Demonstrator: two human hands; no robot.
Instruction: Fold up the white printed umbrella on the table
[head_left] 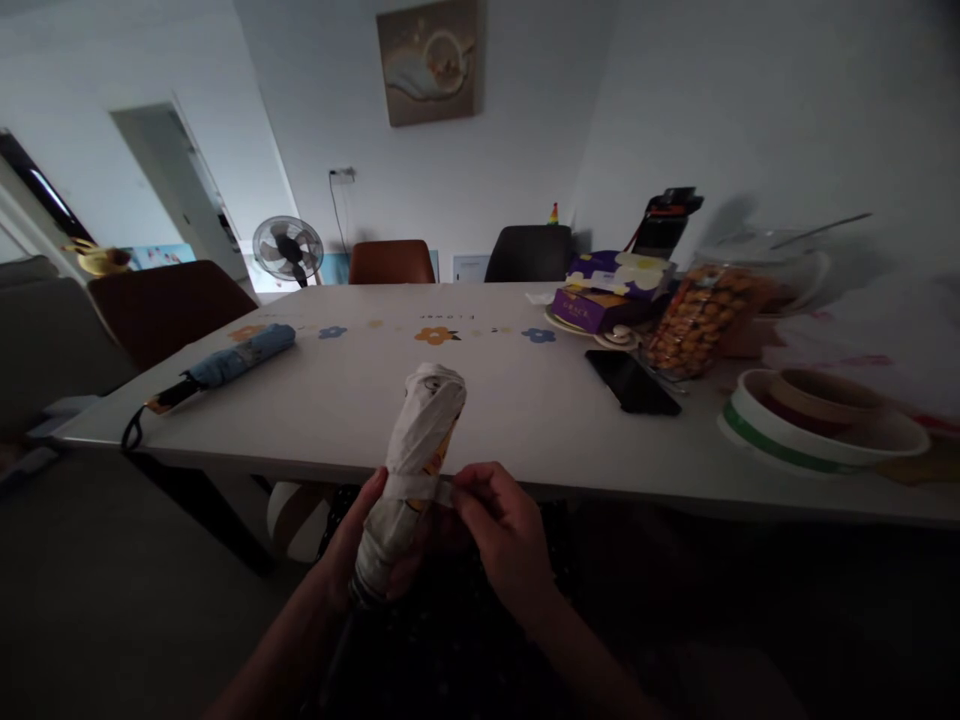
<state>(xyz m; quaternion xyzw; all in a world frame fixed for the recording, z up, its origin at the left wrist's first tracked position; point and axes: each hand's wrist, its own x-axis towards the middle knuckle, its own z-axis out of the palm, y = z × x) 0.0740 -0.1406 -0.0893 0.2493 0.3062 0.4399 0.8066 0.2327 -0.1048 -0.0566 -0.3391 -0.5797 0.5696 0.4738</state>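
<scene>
A folded white umbrella (pixel 422 425) with a yellow-orange print is held upright, tilted a little, in front of the table's near edge. Around its lower part my left hand (pixel 364 535) is closed, the thumb lying along the side. A white strap (pixel 411 487) runs round the umbrella's middle. My right hand (pixel 499 520) pinches the strap's loose end between thumb and fingers, just right of the umbrella. The umbrella's handle end is dark and partly lost in shadow. On the table's left side lies a second folded umbrella, blue (pixel 244 358), with a dark handle and wrist loop.
On the white table (pixel 330 420) at right are a black phone (pixel 631 381), a jar of round brown snacks (pixel 694 315), a purple tissue box (pixel 592 308), a dark bottle (pixel 664 225) and a white bowl with a green band (pixel 780 440). Chairs and a fan (pixel 288 248) stand beyond.
</scene>
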